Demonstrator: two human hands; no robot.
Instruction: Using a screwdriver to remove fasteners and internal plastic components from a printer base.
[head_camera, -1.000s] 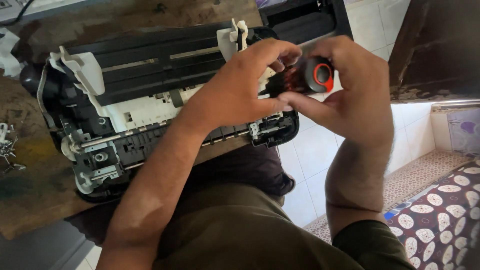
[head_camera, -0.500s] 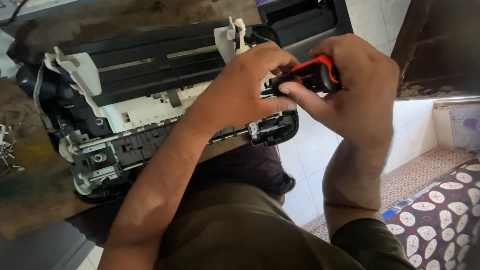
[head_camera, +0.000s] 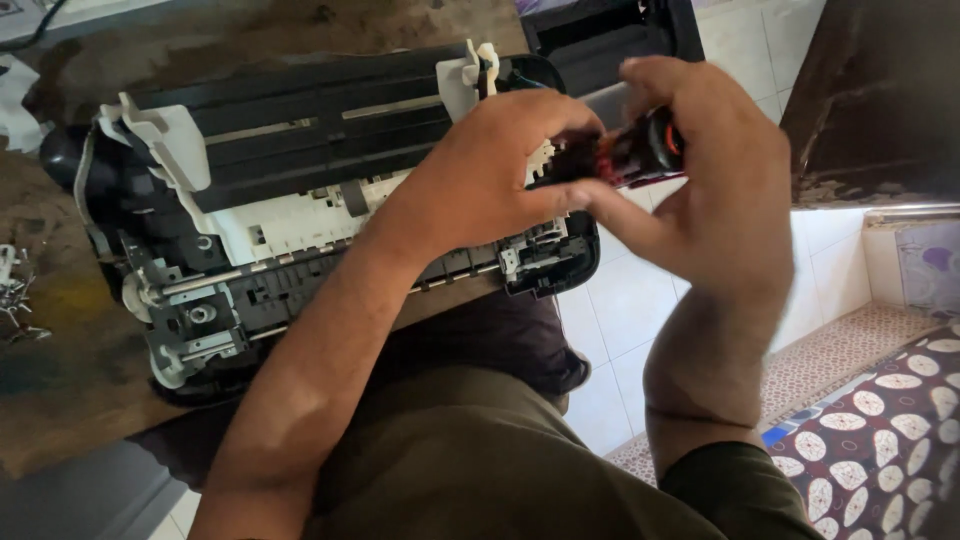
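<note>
Two hands: both on one small black-and-red tool (head_camera: 635, 152), held above printer's right end
Change: tool's red end, facing camera a second ago, now turned sideways and mostly hidden; looks like it is being twisted or re-gripped
Left hand (head_camera: 490, 170): fingers curled, pinching tool's near end
Right hand (head_camera: 715, 190): wrapped over tool's far end, thumb underneath, wrist bent down
Printer (head_camera: 300, 210): casing off, lying on brown tabletop (head_camera: 60, 380), right end overhanging edge
Floor (head_camera: 620, 340): white tiles below

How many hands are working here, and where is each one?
2. The left hand is over the opened printer's right end, touching the red-and-black tool; the right hand grips that tool beside it. No others show.
</note>
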